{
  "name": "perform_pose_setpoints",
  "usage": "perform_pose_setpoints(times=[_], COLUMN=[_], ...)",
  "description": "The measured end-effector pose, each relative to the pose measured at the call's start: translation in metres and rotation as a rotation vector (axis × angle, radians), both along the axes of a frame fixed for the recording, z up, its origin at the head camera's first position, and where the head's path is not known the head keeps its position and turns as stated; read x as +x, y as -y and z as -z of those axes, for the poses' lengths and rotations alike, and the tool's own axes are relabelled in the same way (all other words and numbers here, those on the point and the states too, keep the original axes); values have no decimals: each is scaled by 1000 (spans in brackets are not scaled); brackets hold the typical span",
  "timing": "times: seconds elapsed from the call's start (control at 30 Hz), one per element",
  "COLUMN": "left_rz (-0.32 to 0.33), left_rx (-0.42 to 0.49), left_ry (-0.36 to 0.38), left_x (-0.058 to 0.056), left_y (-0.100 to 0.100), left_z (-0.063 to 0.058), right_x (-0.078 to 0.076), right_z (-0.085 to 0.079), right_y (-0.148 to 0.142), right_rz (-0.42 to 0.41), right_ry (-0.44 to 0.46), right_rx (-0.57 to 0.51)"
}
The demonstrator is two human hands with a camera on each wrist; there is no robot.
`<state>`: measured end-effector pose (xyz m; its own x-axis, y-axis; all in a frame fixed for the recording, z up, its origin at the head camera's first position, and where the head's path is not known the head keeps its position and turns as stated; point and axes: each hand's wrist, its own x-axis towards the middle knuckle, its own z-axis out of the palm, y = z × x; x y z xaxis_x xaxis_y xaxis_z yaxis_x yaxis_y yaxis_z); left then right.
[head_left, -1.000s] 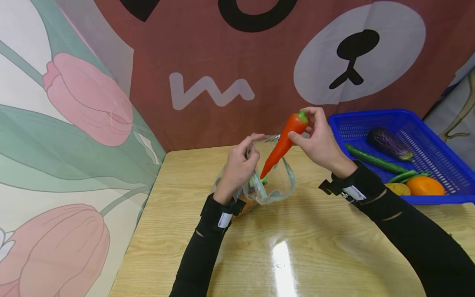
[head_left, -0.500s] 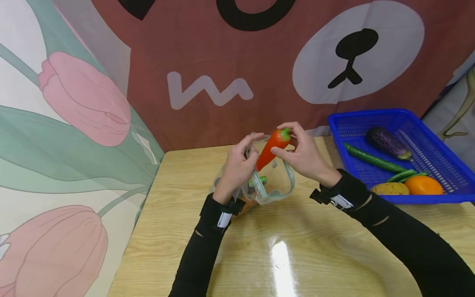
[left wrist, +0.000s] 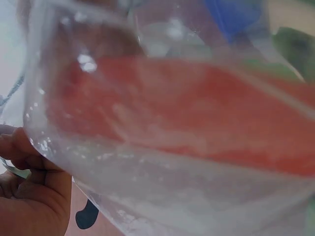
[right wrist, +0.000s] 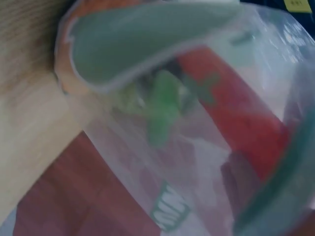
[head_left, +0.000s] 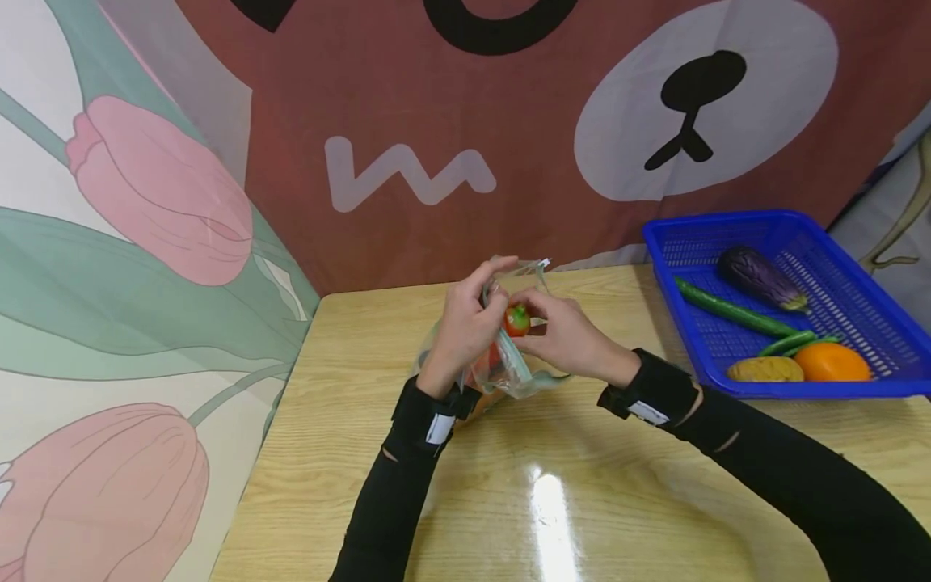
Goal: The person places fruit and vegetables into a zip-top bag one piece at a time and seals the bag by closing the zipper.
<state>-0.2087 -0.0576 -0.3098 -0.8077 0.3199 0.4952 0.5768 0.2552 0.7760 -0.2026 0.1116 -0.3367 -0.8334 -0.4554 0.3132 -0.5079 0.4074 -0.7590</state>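
My left hand (head_left: 465,327) grips the rim of a clear zip bag (head_left: 527,381) at its left side, keeping the mouth apart. A red chili pepper (head_left: 517,322) is mostly down inside the bag, its green stem end at the mouth. My right hand (head_left: 570,338) holds the pepper near that stem, fingertips within the opening. Through the plastic, the left wrist view shows the pepper's red body (left wrist: 172,108) lying across. In the right wrist view, a green stem-like piece (right wrist: 165,103) sits in the bag; what it belongs to is blurred.
On the right stands a blue basket (head_left: 672,323) holding an eggplant (head_left: 760,279), a cucumber (head_left: 735,309), slim green pods (head_left: 789,344), a potato (head_left: 765,370) and an orange (head_left: 832,363). The wooden table (head_left: 349,420) meets a printed cloth backdrop (head_left: 407,259) behind.
My right hand has moved left and down, lowering the pepper from above the bag until most of it is inside. The left hand has stayed on the bag's rim.
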Motion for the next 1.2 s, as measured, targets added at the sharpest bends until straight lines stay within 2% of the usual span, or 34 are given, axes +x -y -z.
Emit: perform_pose_setpoints(times=[0.2, 0.27, 0.47, 0.63, 0.83, 1.07, 1.2], left_rz=[-6, -6, -6, -5, -8, -12, -11], left_rx=[-8, -12, -20, 1, 53, 40, 24], left_ry=[41, 51, 64, 44, -7, -4, -5], left_x=[2, 6, 25, 25, 22, 23, 25], left_y=[0, -1, -3, -4, -3, -3, -3], left_z=[-4, -10, -30, -31, -29, -31, -33], right_x=[0, 0, -2, -3, -4, 1, 4], right_z=[8, 8, 3, -4, -10, -17, -29], right_y=[5, 6, 8, 9, 8, 6, 3], right_rz=[-116, -140, -117, -129, -89, -43, -37], right_ry=[-80, -107, -134, -131, -172, -236, -228], right_rx=[147, 186, 337, 470, 497, 615, 549])
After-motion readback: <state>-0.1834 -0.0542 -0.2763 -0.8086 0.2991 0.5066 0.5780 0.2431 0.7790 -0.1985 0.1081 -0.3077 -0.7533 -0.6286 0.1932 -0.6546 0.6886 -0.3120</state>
